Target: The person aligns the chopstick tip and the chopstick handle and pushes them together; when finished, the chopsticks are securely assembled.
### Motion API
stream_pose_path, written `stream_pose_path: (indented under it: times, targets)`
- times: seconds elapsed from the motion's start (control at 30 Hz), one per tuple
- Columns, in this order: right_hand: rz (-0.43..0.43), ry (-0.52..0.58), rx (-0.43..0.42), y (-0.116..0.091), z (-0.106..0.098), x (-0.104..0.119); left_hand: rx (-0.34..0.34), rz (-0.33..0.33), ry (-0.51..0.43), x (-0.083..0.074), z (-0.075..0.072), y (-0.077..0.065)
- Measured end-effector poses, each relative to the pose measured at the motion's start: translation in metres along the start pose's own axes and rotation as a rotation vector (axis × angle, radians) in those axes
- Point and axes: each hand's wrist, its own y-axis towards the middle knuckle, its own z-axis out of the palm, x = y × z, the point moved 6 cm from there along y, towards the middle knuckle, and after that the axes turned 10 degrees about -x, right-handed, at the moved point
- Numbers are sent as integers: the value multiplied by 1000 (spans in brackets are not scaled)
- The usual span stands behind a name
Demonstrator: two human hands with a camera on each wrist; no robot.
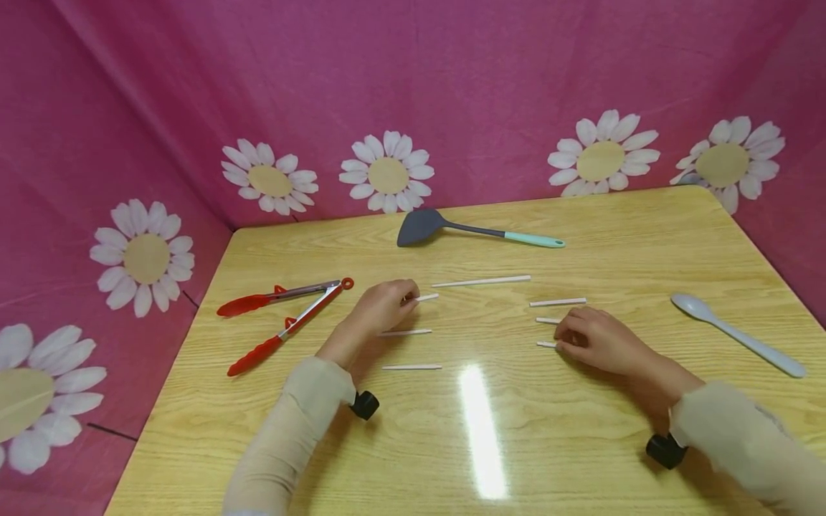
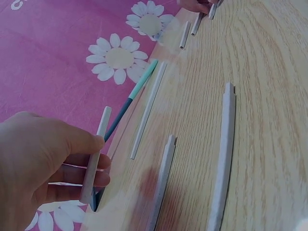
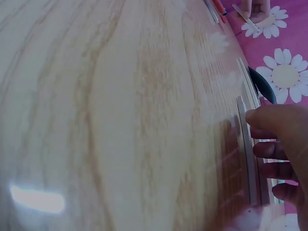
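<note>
The held stick (image 2: 92, 168) is clear of the bench (image 1: 535, 444), pinched aslant between the thumb and fingertips of the left hand (image 1: 386, 304). A piece so slim could twist or slip if that grip slackened, perhaps landing across the long stick (image 1: 481, 281) beyond. Nearer the person, two sticks, the upper (image 1: 405, 332) and the lower (image 1: 411, 367), lie beside the left wrist; a low sleeve or the wrist camera (image 1: 365, 405) could sweep them askew.

The right hand (image 1: 600, 340) has its fingers bent, the thumb touching the near stick (image 1: 546, 345); whether it has firm hold cannot be told. Its knuckles partly hide the middle stick (image 1: 547, 320), so a careless closing could nudge that one too, or the far stick (image 1: 558, 302) just past it.

Farther out, the tongs (image 1: 316, 307) (ring end close to the left hand) could be knocked by the forearm. The spatula (image 1: 422, 228) and spoon (image 1: 742, 335) seem less at risk, both apart from the hands.
</note>
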Motion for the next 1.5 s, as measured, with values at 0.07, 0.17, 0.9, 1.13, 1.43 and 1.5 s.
stream_pose_path:
  times: [0.07, 0.17, 0.9, 1.13, 1.43, 1.5]
  targets:
    - [1, -7, 8, -3, 1, 2, 1, 1, -1, 0, 0, 0]
    - [25, 1, 34, -5, 3, 3, -1, 8, 1, -1, -1, 1]
    - [131, 6, -38, 21, -30, -9, -87, 30, -32, -9, -17, 3]
    - [92, 103, -81, 43, -29, 0, -101, 108, -20, -24, -21, 5]
    - [81, 205, -113, 66, -21, 15, -124, 213, 5, -43, -22, 7]
    - [98, 230, -104, 69, -19, 18, -116, 227, 7, -48, -22, 7]
